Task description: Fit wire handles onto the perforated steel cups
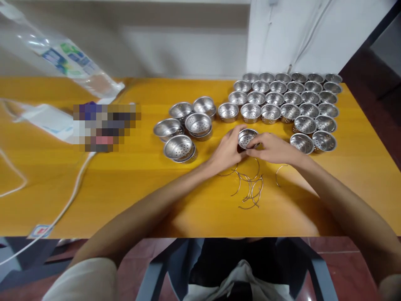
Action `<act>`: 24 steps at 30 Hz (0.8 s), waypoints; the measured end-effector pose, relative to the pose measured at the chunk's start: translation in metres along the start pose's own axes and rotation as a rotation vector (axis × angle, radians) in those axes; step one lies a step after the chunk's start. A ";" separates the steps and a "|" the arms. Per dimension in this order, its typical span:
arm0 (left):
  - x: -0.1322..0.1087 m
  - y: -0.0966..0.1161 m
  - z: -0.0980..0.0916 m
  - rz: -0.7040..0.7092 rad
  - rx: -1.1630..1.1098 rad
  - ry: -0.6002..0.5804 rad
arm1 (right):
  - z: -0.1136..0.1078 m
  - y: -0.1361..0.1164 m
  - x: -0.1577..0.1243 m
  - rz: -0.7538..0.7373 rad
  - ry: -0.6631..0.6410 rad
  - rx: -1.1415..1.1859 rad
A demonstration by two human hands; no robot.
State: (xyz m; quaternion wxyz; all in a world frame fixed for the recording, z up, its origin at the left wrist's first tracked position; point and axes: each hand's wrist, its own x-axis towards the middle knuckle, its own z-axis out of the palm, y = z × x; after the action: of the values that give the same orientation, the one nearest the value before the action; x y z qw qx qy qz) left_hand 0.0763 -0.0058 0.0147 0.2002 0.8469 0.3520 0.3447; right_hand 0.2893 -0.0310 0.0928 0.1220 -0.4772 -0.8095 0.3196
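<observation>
A small perforated metal cup [247, 137] is held between my two hands over the middle of the table. My left hand [230, 146] wraps round its left side, thumb and fingers against the wall. On the right side, my right hand [266, 147] has its fingers pinched at the cup's rim. Whether the right fingers also hold a wire is too small to tell. Just below the hands lie several thin curved wire handles [252, 190], loosely tangled. One single wire handle [277, 177] lies apart, under my right forearm.
Rows of perforated cups [275, 99] stand at the back right. Several more cups, some stacked [178, 147], are left of my hands. A clear plastic bag [75, 58], a white cable [75, 188] and a blurred patch occupy the left. The table's front edge [219, 237] is near my body.
</observation>
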 end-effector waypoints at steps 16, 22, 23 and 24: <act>-0.026 0.008 -0.024 0.216 0.248 0.274 | 0.031 -0.023 0.003 0.105 0.179 0.789; -0.027 0.014 -0.026 0.180 0.206 0.313 | 0.022 -0.024 -0.001 0.061 0.152 0.853; -0.026 0.018 -0.029 0.163 0.195 0.350 | 0.017 -0.025 -0.002 0.013 0.123 0.840; -0.025 0.021 -0.033 0.146 0.188 0.386 | 0.011 -0.027 -0.004 -0.042 0.099 0.815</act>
State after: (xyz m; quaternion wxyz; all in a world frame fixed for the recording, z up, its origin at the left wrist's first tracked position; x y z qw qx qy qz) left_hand 0.0495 -0.0355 0.0383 0.0237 0.8034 0.3519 0.4797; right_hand 0.2669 -0.0480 0.1019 0.3463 -0.3879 -0.6195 0.5881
